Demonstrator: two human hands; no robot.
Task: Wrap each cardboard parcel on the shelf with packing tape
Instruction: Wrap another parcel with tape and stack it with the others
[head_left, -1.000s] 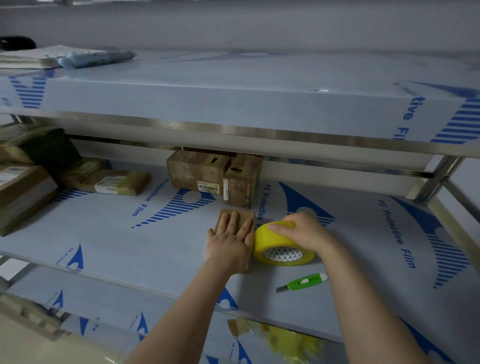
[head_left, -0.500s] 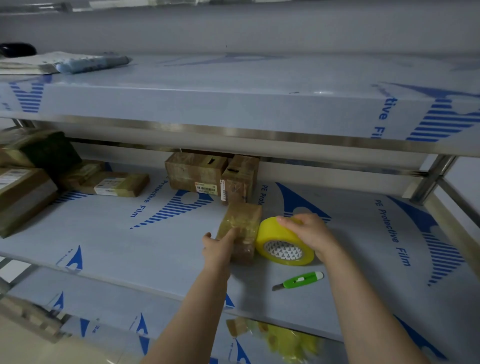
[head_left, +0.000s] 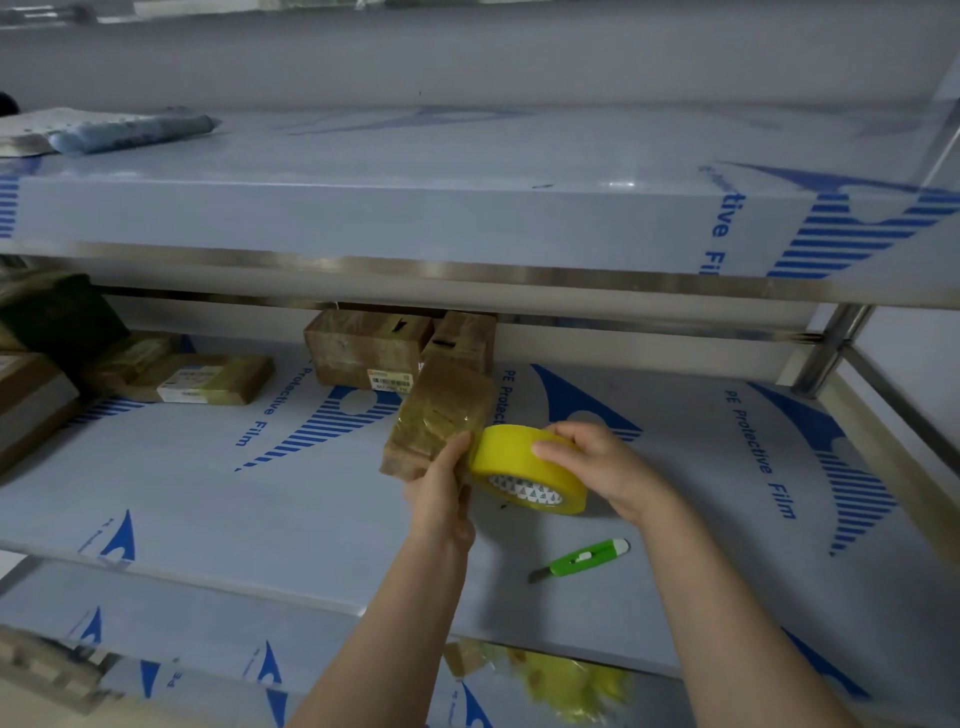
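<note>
A small brown cardboard parcel (head_left: 436, 415), partly covered in glossy tape, is tilted up on its near edge in the middle of the shelf (head_left: 218, 499). My left hand (head_left: 441, 499) grips its lower right corner, thumb on the taped face. A yellow roll of packing tape (head_left: 524, 467) touches the parcel's right side, and my right hand (head_left: 597, 462) holds it from above. Two more parcels (head_left: 363, 353) (head_left: 465, 338) stand against the back of the shelf just behind.
A green utility knife (head_left: 584, 560) lies on the shelf near my right forearm. A flat labelled parcel (head_left: 208, 379) and larger boxes (head_left: 31, 395) sit at the left. The upper shelf (head_left: 467, 223) overhangs. Crumpled yellow tape scraps (head_left: 566, 680) lie on the shelf below.
The parcel lay flat under my left palm; now it is lifted and tilted on edge, held by its corner. The tape roll has risen slightly against it.
</note>
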